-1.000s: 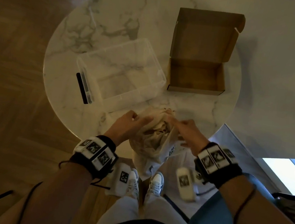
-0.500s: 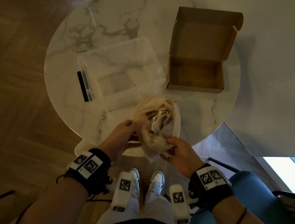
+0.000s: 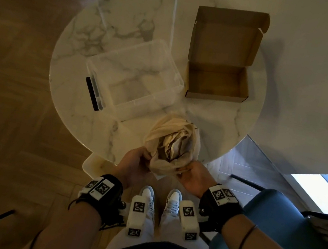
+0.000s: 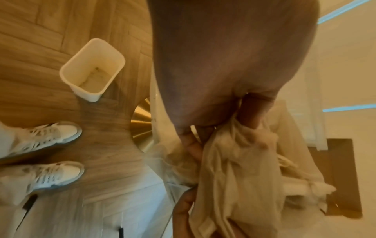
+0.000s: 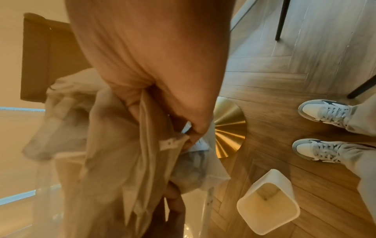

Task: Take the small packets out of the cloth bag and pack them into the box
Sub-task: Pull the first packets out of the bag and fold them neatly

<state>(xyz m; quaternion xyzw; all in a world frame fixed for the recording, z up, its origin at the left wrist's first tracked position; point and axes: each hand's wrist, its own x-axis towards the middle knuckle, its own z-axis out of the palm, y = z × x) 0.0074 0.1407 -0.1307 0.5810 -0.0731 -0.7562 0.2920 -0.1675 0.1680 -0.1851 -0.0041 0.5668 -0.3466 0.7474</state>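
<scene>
A beige cloth bag [image 3: 168,146] is held over the near edge of the round marble table [image 3: 75,90], its mouth turned up and away from me, with crumpled pale packets [image 3: 174,144] showing inside. My left hand [image 3: 138,163] grips the bag's left side, the cloth bunched in its fingers [image 4: 250,116]. My right hand [image 3: 192,173] grips the right side, pinching the cloth bag's hem [image 5: 175,141]. The open cardboard box [image 3: 217,83] stands at the table's far right with its lid up and nothing visible inside.
A clear plastic tub [image 3: 133,80] with a black handle sits left of the box. A white bin [image 4: 91,70] stands on the wood floor under the table by the brass table base [image 5: 227,128]. A blue chair [image 3: 271,224] is at my right.
Both hands have slid from the bag's mouth down to its lower sides and drawn back toward me. The bag has been lifted and tipped, its mouth now open and showing the packets.
</scene>
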